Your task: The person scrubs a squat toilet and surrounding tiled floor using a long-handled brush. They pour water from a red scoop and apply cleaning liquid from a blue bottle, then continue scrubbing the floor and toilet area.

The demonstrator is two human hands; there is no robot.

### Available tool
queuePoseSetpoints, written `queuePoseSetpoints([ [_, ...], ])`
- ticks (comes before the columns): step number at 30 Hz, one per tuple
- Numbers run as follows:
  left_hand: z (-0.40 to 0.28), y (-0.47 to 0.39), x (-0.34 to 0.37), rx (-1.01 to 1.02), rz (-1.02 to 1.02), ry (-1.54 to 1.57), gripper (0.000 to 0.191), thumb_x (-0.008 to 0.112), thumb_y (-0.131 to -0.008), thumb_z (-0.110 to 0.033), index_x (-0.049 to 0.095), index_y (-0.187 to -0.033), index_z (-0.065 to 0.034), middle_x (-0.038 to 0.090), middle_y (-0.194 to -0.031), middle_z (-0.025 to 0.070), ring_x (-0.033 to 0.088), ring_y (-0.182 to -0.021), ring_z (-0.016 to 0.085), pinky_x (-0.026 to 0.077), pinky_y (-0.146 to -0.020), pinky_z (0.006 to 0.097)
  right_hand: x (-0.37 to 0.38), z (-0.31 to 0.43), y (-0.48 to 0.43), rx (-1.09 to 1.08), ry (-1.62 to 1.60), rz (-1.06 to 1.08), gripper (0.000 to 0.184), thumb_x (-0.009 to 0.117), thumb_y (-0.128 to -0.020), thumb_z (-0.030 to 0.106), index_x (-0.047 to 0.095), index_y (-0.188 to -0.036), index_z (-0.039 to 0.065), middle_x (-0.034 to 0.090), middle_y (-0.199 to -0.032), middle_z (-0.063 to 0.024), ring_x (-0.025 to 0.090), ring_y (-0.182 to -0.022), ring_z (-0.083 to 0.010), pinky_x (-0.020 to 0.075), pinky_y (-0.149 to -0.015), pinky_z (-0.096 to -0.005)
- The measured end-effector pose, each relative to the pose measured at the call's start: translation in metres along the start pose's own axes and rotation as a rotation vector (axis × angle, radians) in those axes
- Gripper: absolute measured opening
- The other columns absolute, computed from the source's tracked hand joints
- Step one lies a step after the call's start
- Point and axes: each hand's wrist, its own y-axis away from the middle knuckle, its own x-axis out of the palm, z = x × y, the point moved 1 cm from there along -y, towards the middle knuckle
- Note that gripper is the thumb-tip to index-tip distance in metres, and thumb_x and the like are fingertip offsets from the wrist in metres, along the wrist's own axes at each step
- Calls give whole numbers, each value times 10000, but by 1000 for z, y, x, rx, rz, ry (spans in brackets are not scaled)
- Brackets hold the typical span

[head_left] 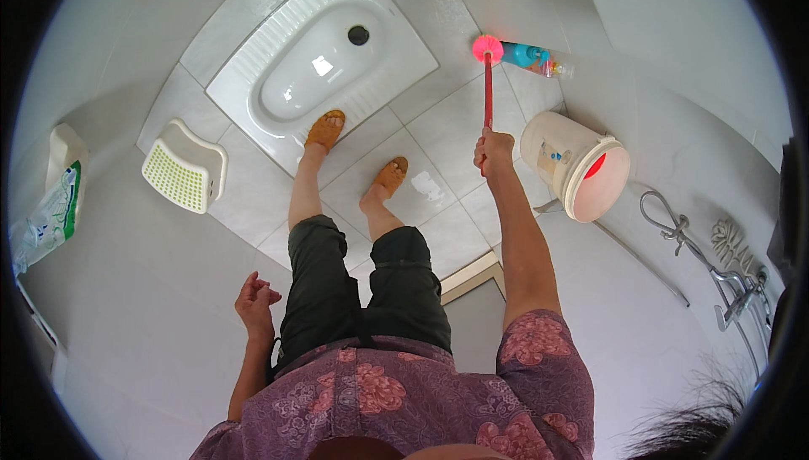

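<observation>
My right hand (495,151) grips the red handle of a toilet brush (488,90), arm stretched forward. The brush's round pink bristle head (487,49) is at the far end, close to a blue pump bottle (523,54) on the floor; whether they touch I cannot tell. To the left of the brush lies a white ceramic squat toilet (404,59) with a ribbed rim and a dark drain hole (358,35). My left hand (256,301) hangs beside my left thigh, holding nothing, its fingers loosely bent and apart.
A white bucket (550,144) with red inside stands right of my right hand. A clear bottle (561,69) is by the blue one. At left are a step stool (183,169) and a plastic packet (54,226). Shower fittings (736,296) line the right wall. Wet-looking tiles (430,188) surround my slippers.
</observation>
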Motion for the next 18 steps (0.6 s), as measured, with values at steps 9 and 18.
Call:
queuePoseSetpoints([
  [9,-5,-3,5,8,28,-10,350,472,-792,21,477,-1139,70,529,-823,76,577,-628,147,529,-574,283,-3,1,29,49,-69,19,238,499,-844,126,387,-645,57,390,-525,-14,300,-340,-75,174,-304,-230],
  [18,-9,-10,5,15,44,-33,356,475,-792,15,475,-1144,70,532,-840,79,580,-627,152,529,-574,283,15,22,-7,-9,-181,129,218,487,-844,113,390,-664,37,376,-522,-16,311,-353,-90,200,-318,-241],
])
